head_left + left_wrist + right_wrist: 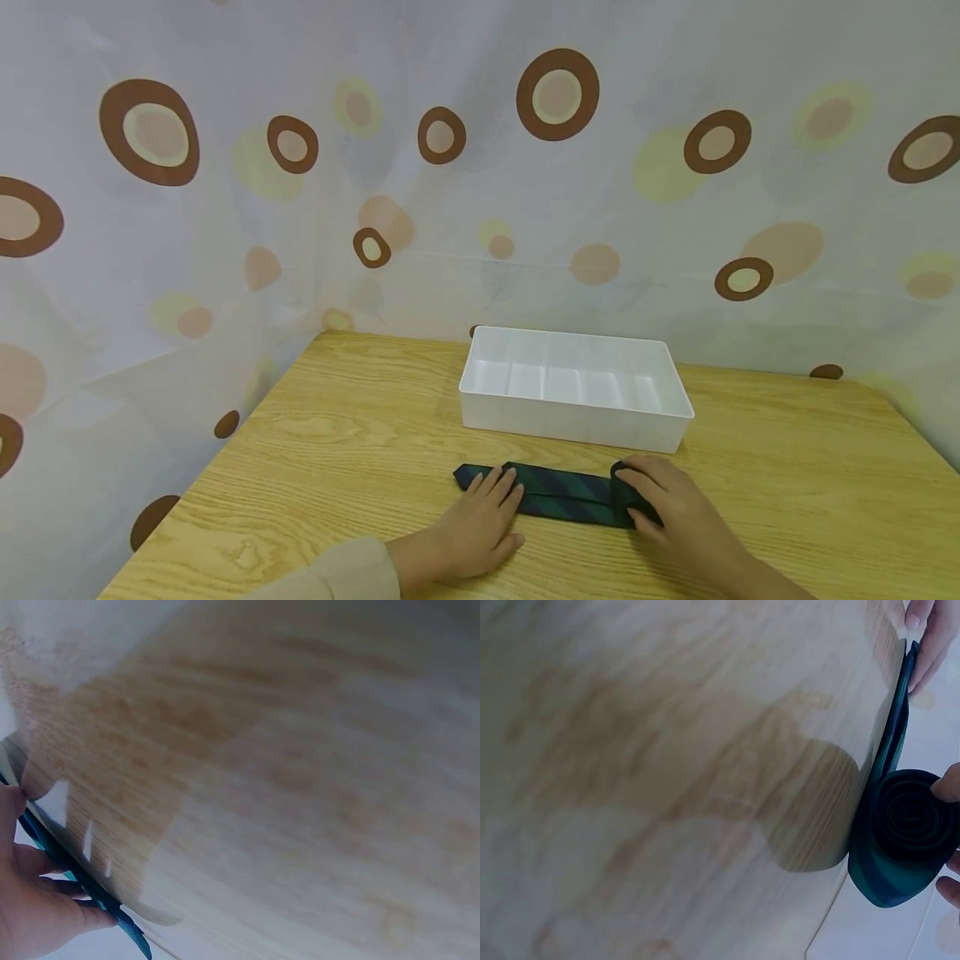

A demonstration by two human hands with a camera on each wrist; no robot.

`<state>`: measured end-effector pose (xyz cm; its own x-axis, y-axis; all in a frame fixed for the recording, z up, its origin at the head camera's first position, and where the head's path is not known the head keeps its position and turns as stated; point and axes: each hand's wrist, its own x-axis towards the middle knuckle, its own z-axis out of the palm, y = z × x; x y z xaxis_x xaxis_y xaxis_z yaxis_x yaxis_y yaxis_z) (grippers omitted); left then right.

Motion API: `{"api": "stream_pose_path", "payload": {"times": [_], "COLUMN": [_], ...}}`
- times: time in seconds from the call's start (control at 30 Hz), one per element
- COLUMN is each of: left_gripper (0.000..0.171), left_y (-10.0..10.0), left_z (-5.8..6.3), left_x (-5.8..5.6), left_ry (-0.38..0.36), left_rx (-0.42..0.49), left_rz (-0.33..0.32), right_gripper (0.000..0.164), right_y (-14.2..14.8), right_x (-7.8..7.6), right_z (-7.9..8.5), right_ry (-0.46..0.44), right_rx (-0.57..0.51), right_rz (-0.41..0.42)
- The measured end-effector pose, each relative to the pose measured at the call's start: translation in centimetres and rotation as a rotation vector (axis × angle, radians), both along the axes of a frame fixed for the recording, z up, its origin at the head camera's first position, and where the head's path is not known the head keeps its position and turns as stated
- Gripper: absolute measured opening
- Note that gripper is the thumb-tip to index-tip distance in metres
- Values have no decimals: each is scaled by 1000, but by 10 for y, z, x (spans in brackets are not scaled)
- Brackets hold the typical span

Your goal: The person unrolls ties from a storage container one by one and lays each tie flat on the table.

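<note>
A dark green and navy striped necktie lies on the wooden table, its right part wound into a roll. The left hand rests on the flat part near the pointed ends, fingers spread out; in the left wrist view, that hand lies along the tie's edge. Around the roll are the curled fingers and thumb of the right hand, gripping it. The right wrist view shows the roll's spiral side, with the fingers only partly in frame.
A white plastic box with divider ridges inside stands just behind the tie. Wooden tabletop extends to both sides. Behind the table hangs a pale sheet patterned with brown and peach circles.
</note>
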<state>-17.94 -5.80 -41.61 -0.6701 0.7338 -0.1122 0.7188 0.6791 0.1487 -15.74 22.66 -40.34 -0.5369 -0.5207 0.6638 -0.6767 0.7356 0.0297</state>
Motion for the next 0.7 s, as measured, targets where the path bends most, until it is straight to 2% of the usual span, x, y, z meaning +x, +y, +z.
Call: {"api": "stream_pose_path", "payload": {"times": [0.7], "left_gripper": [57], "left_y": [0], "left_z": [0], "left_x": [1], "left_ry": [24], "left_rx": [0], "left_rz": [2], "right_gripper": [62], "right_y": [-4], "right_x": [0], "right_z": [-5], "right_ry": [0], "right_rx": [36], "right_rz": [-22]}}
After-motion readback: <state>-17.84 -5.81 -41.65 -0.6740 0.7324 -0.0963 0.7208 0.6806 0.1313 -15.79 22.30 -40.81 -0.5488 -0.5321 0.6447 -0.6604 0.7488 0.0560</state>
